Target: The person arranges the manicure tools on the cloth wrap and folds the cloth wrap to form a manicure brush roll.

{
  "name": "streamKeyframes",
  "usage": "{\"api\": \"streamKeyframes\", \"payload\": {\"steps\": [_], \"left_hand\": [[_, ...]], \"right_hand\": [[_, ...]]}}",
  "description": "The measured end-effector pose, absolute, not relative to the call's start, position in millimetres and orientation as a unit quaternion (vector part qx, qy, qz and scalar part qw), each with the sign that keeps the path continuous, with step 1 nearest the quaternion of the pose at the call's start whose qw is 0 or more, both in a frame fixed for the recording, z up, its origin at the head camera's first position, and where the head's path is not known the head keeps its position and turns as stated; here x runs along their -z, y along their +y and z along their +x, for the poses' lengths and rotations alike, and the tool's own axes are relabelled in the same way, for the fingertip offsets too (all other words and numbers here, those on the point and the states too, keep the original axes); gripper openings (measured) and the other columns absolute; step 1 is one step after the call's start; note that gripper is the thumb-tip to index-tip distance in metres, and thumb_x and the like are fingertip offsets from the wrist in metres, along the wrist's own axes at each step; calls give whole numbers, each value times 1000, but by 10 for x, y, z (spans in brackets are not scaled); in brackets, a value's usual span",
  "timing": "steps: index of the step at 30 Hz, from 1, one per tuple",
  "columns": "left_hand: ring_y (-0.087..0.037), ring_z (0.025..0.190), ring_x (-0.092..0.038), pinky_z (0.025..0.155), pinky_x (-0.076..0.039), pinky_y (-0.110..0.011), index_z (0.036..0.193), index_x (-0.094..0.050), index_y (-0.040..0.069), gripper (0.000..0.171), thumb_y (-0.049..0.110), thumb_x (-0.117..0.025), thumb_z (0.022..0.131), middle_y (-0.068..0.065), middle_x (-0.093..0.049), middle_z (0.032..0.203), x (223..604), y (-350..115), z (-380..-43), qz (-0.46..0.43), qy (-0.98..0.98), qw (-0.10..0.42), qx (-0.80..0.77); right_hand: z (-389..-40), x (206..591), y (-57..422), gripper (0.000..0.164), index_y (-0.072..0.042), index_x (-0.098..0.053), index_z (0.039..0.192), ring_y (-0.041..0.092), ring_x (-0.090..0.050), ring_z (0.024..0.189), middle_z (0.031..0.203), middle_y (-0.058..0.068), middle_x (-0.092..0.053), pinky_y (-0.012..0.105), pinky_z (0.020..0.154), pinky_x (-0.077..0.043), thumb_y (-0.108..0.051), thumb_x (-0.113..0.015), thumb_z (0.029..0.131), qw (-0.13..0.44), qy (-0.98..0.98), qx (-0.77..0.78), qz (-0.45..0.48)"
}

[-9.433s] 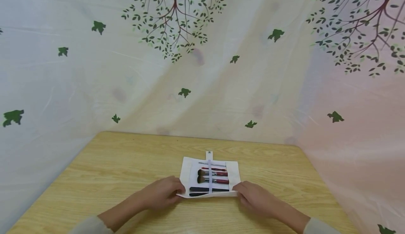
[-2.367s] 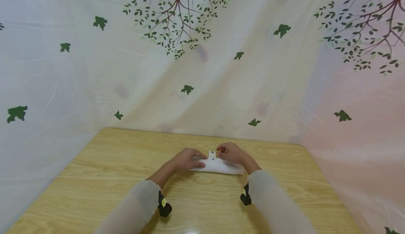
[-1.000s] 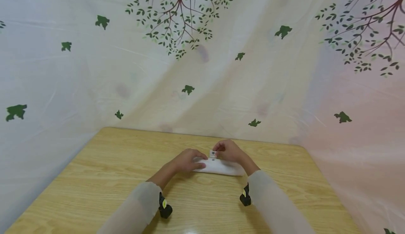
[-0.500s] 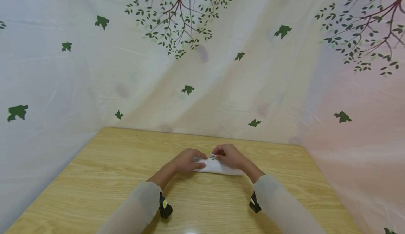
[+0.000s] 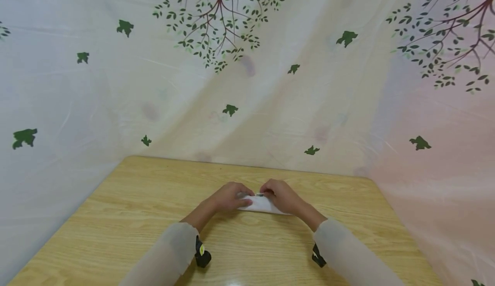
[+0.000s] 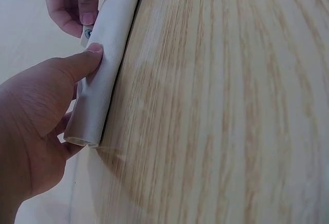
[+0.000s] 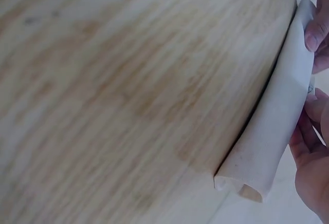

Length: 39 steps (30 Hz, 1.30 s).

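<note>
A white makeup brush roll (image 5: 264, 205) lies rolled up on the wooden table, its brushes hidden inside. My left hand (image 5: 227, 196) grips its left part; in the left wrist view the thumb presses on top of the brush roll (image 6: 110, 54) and the fingers reach around behind. Between thumb and fingers my right hand (image 5: 284, 196) pinches the small closure tab (image 6: 86, 34), which carries a round metal snap and is folded toward the roll's far side. Seen from the right wrist, the near end of the brush roll (image 7: 270, 126) shows its hollow, layered opening.
Light wood table (image 5: 154, 200) extends around the roll on all sides. A pale curtain (image 5: 185, 105) printed with branches and green leaves hangs behind the table's far edge. Black wrist cameras sit under both sleeves, including the left camera (image 5: 202, 255).
The brush case was flat and open with brushes showing, then rolled up. Lately my right hand has taken the upright tab and folded it down toward the roll; my left hand has stayed in place.
</note>
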<state>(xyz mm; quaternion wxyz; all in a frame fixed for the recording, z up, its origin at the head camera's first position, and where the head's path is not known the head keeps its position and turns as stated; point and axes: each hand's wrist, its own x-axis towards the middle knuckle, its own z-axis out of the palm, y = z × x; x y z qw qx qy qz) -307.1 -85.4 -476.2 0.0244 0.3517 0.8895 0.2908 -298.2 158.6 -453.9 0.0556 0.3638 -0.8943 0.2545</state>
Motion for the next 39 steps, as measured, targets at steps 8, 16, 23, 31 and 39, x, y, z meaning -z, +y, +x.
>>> {"api": "streamKeyframes", "payload": {"steps": [8, 16, 23, 31, 39], "left_hand": [[-20, 114, -66, 101, -50, -41, 120, -76, 15, 26, 31, -67, 101, -2, -74, 118, 4747, -854, -3065, 355, 892, 25, -277], [-20, 115, -65, 101, -50, -42, 120, -76, 15, 26, 31, -67, 101, -2, -74, 119, 4747, -846, -3062, 357, 892, 25, -275], [-20, 114, -66, 101, -50, -41, 118, -77, 14, 25, 29, -67, 101, -2, -74, 118, 4744, -845, -3049, 356, 892, 24, -277], [-20, 112, -66, 98, -52, -41, 118, -77, 13, 25, 29, -68, 101, -3, -74, 117, 4749, -851, -3036, 357, 892, 25, -276], [-18, 111, -67, 97, -53, -39, 120, -77, 13, 26, 27, -68, 101, -2, -74, 118, 4748, -838, -3059, 372, 893, 20, -253]], "right_hand": [[-2906, 4515, 1577, 11, -3, -74, 105, 15, -65, 89, 97, 3, -70, 33, 80, -55, -1, -65, 98, 50, -891, -248, 377], [-2900, 4489, 1571, 6, -5, -75, 100, 8, -56, 80, 91, -3, -67, 26, 72, -50, -5, -71, 96, 19, -895, -269, 356], [-2902, 4531, 1530, 4, -4, -74, 97, 9, -60, 81, 91, 0, -70, 27, 73, -52, -2, -71, 95, 27, -899, -269, 345], [-2818, 4639, 1496, 9, -5, -76, 95, 18, -69, 87, 94, 4, -75, 35, 78, -58, 1, -70, 94, 102, -902, -220, 358], [-2802, 4620, 1533, 11, -4, -75, 96, 20, -70, 90, 96, 6, -75, 36, 79, -58, 4, -68, 95, 101, -898, -219, 369]]}}
